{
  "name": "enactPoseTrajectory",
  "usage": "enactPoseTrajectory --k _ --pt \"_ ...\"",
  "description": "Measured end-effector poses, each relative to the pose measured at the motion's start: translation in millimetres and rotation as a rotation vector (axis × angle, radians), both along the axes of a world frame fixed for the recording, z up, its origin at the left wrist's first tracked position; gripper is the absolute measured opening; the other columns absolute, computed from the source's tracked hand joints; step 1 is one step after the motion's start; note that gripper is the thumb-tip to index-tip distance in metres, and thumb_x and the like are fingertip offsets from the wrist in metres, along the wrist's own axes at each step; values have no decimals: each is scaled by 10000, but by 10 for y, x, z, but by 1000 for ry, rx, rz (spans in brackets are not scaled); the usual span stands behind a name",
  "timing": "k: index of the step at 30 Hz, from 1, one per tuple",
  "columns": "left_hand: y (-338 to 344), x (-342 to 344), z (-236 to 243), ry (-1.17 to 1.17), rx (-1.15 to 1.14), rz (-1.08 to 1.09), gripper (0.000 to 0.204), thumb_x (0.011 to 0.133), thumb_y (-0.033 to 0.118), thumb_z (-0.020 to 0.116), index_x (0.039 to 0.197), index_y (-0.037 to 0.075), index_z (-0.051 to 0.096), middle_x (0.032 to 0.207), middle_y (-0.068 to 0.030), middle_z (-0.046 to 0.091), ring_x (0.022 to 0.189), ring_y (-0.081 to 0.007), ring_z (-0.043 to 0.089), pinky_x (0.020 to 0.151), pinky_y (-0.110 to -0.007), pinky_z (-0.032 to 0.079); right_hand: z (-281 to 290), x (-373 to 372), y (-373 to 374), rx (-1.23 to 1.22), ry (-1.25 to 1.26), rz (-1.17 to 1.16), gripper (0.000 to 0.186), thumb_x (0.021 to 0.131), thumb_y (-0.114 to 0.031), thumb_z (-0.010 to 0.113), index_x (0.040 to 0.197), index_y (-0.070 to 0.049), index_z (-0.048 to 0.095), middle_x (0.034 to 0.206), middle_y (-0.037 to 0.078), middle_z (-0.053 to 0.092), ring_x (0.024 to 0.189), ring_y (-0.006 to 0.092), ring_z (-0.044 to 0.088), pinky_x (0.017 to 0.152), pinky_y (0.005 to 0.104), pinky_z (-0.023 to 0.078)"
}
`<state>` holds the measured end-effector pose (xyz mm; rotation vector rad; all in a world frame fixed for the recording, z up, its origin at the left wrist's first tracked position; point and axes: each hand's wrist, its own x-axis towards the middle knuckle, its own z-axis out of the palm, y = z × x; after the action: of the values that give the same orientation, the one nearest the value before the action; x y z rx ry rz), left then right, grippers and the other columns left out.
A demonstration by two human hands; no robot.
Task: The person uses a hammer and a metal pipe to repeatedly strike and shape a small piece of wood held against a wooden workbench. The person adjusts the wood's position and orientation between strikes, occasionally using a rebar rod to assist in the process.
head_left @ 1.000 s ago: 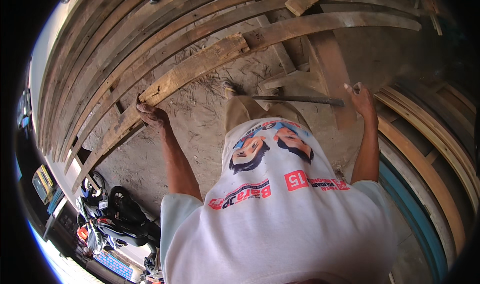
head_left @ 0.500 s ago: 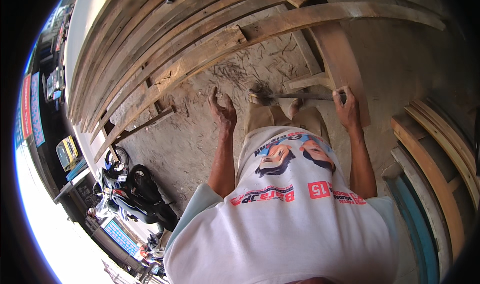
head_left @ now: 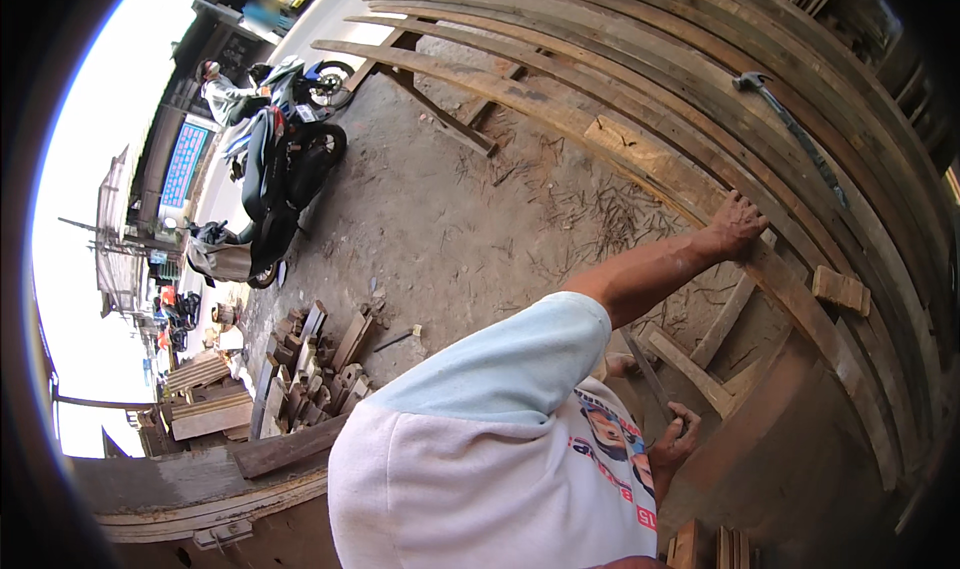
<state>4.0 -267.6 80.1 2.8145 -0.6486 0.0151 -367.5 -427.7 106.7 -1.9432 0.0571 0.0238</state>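
Note:
My left arm reaches across to a long wooden plank, and my left hand grips its edge with fingers curled over the wood. Lower down, close to my shirt, my right hand is closed around one end of a long thin dark bar. The bar slants away toward my feet; its exact kind does not show. A claw hammer lies on the neighbouring planks beyond my left hand. Just past that hand, a short wood block sits across the planks.
Long boards curve across the far side on wooden supports. Parked motorcycles stand to the left, near a seated person. Offcuts are heaped at lower left. Wood shavings litter the ground.
My view has swung left. My left hand, raised with nothing in it before, now holds the plank's edge. The thin bar stays in my right hand.

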Motion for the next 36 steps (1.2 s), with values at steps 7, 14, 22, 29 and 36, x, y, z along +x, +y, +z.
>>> enactPoseTrajectory --k 7,14,22,29,36 --pt "-142 12 -245 7 -7 -63 689 599 432 942 1204 203 705 1104 -45 705 1161 -238 612 1004 -446 381 -71 -277 -121 -55 25 21 255 1005 -125 436 1079 27 626 1057 183 666 1017 324 651 938 426 506" --pt "54 -680 -99 77 19 -124 517 652 368 889 1083 161 692 1023 -47 672 1086 -244 624 953 -443 403 -276 -245 4 70 -16 200 267 996 -160 478 1118 32 619 1061 178 660 977 303 659 875 398 528" --pt "173 -1004 13 22 -14 -150 417 696 346 844 1012 139 666 973 -65 632 1033 -254 620 933 -439 402 -150 251 345 330 57 422 309 933 -239 616 1109 15 634 1030 160 682 908 275 681 831 383 540" --pt "151 -1050 -57 -61 -64 -131 356 731 291 784 1008 128 630 975 -69 603 993 -254 595 897 -437 389 -38 508 472 388 -22 586 297 906 -244 698 1086 -14 648 973 147 700 897 295 697 829 393 544" --pt "275 -1253 80 -78 -504 -148 385 866 266 755 1184 85 634 1077 -123 638 1167 -319 575 1034 -476 401 -307 469 743 316 -95 694 197 907 -158 710 1036 -21 651 918 128 695 848 285 701 789 386 549"
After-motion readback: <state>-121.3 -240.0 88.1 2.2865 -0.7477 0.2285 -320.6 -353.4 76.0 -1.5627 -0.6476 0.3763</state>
